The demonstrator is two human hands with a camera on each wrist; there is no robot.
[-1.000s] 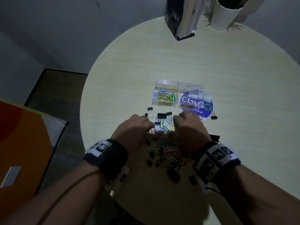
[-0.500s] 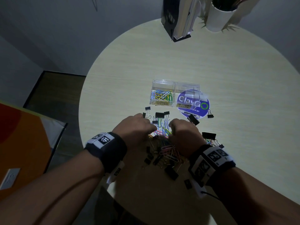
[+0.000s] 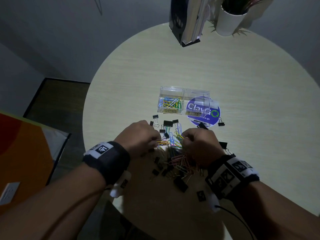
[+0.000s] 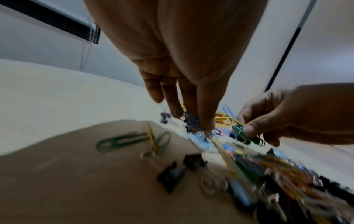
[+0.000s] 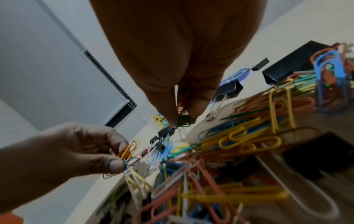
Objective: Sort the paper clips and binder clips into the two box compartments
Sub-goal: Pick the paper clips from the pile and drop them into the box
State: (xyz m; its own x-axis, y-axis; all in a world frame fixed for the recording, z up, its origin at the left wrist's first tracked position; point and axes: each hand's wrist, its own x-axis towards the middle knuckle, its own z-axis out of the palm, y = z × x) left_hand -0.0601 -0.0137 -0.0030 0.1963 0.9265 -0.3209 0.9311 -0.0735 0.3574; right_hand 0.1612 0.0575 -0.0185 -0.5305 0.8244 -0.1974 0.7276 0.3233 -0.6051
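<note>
A heap of coloured paper clips [image 3: 178,161] mixed with black binder clips [image 3: 180,184] lies on the round table, near its front edge. My left hand [image 3: 138,137] pinches a bunch of paper clips [image 5: 128,153] at the heap's left side. My right hand [image 3: 199,144] pinches a green paper clip [image 5: 184,120] among others at the right side. The clear two-compartment box [image 3: 183,103] stands beyond the heap. Its left compartment holds coloured paper clips [image 3: 170,103]; the right one shows only the sticker beneath.
A round purple sticker [image 3: 204,111] lies under the box's right end. More binder clips [image 3: 168,123] lie between the hands and the box, one [image 3: 221,123] to the right of the sticker. A black file holder [image 3: 186,19] and white plant pot [image 3: 228,21] stand at the far edge.
Both hands drew slightly back toward me over the heap and now pinch clips between them; the right hand left the spot near the box's front.
</note>
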